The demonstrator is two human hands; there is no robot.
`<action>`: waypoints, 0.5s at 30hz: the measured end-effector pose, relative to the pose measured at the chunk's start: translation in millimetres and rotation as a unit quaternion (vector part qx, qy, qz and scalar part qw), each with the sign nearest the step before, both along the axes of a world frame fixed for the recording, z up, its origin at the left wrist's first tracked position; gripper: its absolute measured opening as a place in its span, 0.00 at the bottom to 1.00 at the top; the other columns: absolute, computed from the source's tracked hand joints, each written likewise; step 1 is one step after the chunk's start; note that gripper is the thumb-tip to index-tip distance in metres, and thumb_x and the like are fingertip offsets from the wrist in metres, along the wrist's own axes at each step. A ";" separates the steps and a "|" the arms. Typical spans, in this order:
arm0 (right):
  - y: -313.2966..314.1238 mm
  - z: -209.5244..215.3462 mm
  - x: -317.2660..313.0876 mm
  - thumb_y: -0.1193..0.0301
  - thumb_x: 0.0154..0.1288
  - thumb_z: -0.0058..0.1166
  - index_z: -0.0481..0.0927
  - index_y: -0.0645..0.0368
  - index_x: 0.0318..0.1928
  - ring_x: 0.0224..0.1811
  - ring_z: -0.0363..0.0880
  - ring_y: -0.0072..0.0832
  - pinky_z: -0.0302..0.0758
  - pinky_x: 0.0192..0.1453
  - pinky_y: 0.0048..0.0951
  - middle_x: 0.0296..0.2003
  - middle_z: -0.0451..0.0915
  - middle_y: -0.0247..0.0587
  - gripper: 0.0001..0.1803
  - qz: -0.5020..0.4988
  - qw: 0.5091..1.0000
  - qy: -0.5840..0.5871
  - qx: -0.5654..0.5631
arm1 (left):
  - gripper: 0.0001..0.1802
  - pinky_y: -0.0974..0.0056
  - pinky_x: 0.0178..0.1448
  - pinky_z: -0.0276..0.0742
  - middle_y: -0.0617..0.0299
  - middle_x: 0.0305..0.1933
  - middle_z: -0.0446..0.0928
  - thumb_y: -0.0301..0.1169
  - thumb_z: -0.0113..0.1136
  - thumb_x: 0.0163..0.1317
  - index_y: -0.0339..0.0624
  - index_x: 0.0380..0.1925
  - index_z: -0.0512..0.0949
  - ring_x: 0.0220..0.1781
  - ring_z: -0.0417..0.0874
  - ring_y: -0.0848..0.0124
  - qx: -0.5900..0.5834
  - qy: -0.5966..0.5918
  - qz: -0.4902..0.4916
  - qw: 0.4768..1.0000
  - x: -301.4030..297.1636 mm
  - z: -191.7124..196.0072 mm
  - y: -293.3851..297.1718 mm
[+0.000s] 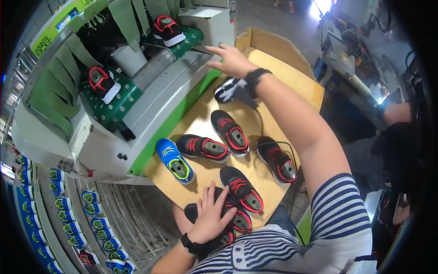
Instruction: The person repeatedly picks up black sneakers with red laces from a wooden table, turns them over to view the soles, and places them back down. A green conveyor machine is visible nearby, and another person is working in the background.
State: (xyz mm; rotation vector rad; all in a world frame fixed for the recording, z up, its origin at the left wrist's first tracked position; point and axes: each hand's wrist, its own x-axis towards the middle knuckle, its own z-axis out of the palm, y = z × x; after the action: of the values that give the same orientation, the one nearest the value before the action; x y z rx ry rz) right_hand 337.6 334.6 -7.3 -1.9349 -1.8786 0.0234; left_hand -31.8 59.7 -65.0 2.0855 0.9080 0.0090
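My right hand (pixel 233 61) reaches across the far part of a wooden board (pixel 278 109), fingers spread and holding nothing. It is nearest to a black sneaker with red trim (pixel 168 31) on the green belt of a machine. My left hand (pixel 211 215) lies with fingers spread over black sneakers with red laces (pixel 243 221) at the board's near edge. It partly hides them. Further black-and-red sneakers (pixel 230 132) lie about the board, beside one blue sneaker with yellow-green lining (pixel 175 160). A dark and white item (pixel 228 90) sits under my right wrist, its kind unclear.
A second black sneaker (pixel 101 84) stands on another green belt, by the machine's hanging green strips (pixel 54 89). A thin cable (pixel 292 148) crosses the board. Racks at lower left hold several blue shoes (pixel 68 214). Another person's dark-clothed leg (pixel 369 150) shows at right.
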 end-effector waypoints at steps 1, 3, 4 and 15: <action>-13.4 -16.5 18.0 0.41 0.64 0.61 0.62 0.33 0.78 0.76 0.63 0.59 0.64 0.78 0.50 0.77 0.56 0.65 0.45 -0.047 0.998 0.020 -0.044 | 0.42 0.29 0.80 0.39 0.36 0.84 0.39 0.53 0.57 0.72 0.53 0.80 0.56 0.84 0.36 0.31 -0.004 0.007 -0.009 1.000 1.2 0.2 0.3; -43.4 -60.4 56.8 0.35 0.55 0.66 0.61 0.33 0.78 0.76 0.63 0.58 0.63 0.77 0.54 0.74 0.63 0.60 0.53 -0.043 0.981 0.056 -0.180 | 0.40 0.29 0.80 0.40 0.36 0.85 0.38 0.52 0.56 0.73 0.54 0.80 0.57 0.84 0.35 0.31 -0.006 0.008 -0.029 1.000 2.8 -1.4 1.4; -53.5 -67.8 52.3 0.34 0.50 0.70 0.60 0.34 0.79 0.75 0.64 0.58 0.63 0.76 0.57 0.73 0.66 0.57 0.58 0.022 0.959 0.073 -0.272 | 0.39 0.31 0.80 0.40 0.36 0.85 0.39 0.52 0.56 0.73 0.55 0.80 0.58 0.84 0.36 0.31 -0.006 0.008 -0.025 1.000 0.5 -2.7 1.5; -188.5 -47.9 29.3 0.76 0.52 0.71 0.52 0.51 0.81 0.57 0.76 0.51 0.67 0.67 0.48 0.52 0.81 0.48 0.58 0.024 0.999 0.012 0.032 | 0.40 0.41 0.83 0.44 0.35 0.83 0.46 0.49 0.62 0.71 0.47 0.77 0.60 0.85 0.42 0.35 -0.006 -0.064 0.015 0.998 -4.2 -11.2 4.4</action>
State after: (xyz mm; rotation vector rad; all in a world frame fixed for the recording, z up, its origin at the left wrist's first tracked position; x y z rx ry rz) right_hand 366.9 146.1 -55.2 -1.8395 -1.8859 -0.0004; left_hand -36.0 64.1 -76.3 2.0346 0.8587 0.1508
